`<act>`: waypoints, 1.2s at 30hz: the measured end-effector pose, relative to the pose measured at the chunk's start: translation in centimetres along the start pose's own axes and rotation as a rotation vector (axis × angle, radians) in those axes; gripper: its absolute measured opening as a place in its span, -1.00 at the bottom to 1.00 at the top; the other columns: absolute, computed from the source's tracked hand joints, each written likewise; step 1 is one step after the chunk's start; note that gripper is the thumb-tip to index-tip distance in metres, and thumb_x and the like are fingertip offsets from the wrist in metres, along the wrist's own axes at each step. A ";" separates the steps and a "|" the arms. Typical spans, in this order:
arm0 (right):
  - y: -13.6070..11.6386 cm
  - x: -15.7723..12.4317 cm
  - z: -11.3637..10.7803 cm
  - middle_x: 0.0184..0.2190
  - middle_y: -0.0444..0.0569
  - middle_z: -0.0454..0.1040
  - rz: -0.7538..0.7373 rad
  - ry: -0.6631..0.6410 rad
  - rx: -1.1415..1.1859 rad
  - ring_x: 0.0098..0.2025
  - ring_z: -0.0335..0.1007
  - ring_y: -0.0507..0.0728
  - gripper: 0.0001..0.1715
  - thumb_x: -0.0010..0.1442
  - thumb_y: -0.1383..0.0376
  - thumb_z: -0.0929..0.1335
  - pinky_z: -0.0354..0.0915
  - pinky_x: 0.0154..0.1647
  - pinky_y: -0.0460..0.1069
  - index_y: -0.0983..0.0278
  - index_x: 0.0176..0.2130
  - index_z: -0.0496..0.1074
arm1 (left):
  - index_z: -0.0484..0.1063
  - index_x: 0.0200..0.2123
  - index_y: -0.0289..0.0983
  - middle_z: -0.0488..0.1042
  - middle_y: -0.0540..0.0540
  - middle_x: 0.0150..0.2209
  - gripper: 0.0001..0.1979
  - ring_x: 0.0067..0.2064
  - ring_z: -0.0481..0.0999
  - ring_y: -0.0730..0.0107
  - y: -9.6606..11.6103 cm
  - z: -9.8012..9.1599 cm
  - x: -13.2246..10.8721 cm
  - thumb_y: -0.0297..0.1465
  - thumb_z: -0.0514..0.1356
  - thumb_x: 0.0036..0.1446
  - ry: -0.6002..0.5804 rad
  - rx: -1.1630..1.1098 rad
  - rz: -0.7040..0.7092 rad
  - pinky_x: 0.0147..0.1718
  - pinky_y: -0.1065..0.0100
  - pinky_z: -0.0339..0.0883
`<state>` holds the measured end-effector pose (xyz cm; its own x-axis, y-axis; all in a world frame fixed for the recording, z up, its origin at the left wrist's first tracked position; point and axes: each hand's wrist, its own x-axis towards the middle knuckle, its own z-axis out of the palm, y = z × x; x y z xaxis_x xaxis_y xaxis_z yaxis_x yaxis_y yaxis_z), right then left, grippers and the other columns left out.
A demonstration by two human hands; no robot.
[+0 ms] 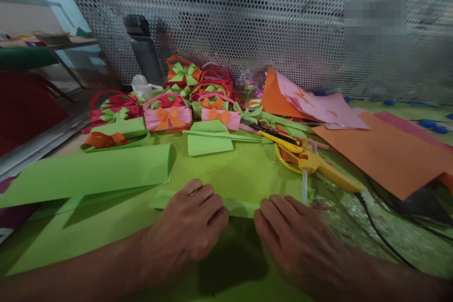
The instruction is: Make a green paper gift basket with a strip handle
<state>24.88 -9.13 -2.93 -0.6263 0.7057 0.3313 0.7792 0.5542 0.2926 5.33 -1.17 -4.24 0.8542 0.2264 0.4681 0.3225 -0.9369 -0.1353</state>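
Observation:
A narrow folded strip of light green paper (242, 208) lies crosswise in front of me. My left hand (193, 222) is closed with its fingers curled on the left part of the strip. At the other end, my right hand (293, 233) is likewise closed on it, knuckles up. Both thumbs and the undersides of the fingers are hidden. Just beyond my right hand lies a yellow hot glue gun (327, 172), its white glue stick pointing towards me. Yellow scissors or a cutter (283, 141) rest behind it.
Small paper baskets with bows (168, 119) crowd the back, near a dark bottle (143, 52). A large green sheet (95, 170) lies left. Orange sheets (389, 151) and pink paper (325, 108) lie right. A black cord (375, 226) trails forward. Perforated metal (212, 9) stands behind.

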 end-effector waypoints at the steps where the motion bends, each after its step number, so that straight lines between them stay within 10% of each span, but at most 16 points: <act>1: 0.0 -0.1 -0.1 -0.55 -0.06 0.32 0.020 -0.030 0.022 -0.49 0.17 0.11 -0.77 0.00 0.56 0.18 0.01 -0.52 0.02 0.29 -0.45 0.30 | 0.37 -0.49 -0.28 0.36 0.00 -0.56 -0.79 -0.48 0.25 0.41 0.1 -0.1 -0.1 -0.53 0.00 0.12 -0.004 -0.001 -0.008 -0.46 0.28 0.06; 25: 0.7 -0.4 0.2 -0.53 -0.11 0.27 0.350 -0.237 0.392 -0.47 0.09 0.07 -0.79 -0.05 0.54 0.24 -0.04 -0.45 0.01 0.26 -0.56 0.26 | 0.31 -0.67 -0.28 0.23 0.10 -0.71 -0.58 -0.64 0.23 0.63 -0.5 -1.5 -1.5 -0.37 -0.12 0.16 -0.086 -0.164 -0.310 -0.59 0.31 -0.02; 33: 0.7 0.4 0.0 -0.31 0.01 0.37 0.382 -0.035 0.419 -0.27 0.22 0.16 -0.70 0.08 0.47 0.25 0.14 -0.28 0.06 0.34 -0.13 0.30 | 0.29 -0.70 -0.26 0.24 0.09 -0.69 -0.58 -0.63 0.21 0.61 -0.4 -1.3 -1.2 -0.43 -0.12 0.16 -0.079 -0.218 -0.243 -0.58 0.29 -0.04; 36: 0.7 0.3 0.1 -0.33 0.00 0.36 0.362 -0.029 0.435 -0.30 0.21 0.14 -0.82 0.09 0.47 0.24 0.13 -0.32 0.04 0.31 -0.28 0.37 | 0.30 -0.68 -0.26 0.25 0.10 -0.67 -0.58 -0.62 0.21 0.61 -0.2 -1.2 -1.2 -0.42 -0.12 0.17 -0.076 -0.194 -0.203 -0.57 0.30 -0.02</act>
<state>25.20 -8.48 -2.75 -0.3215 0.8930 0.3150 0.8857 0.4013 -0.2336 3.80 -1.55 -3.73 0.8104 0.4272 0.4010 0.4125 -0.9020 0.1272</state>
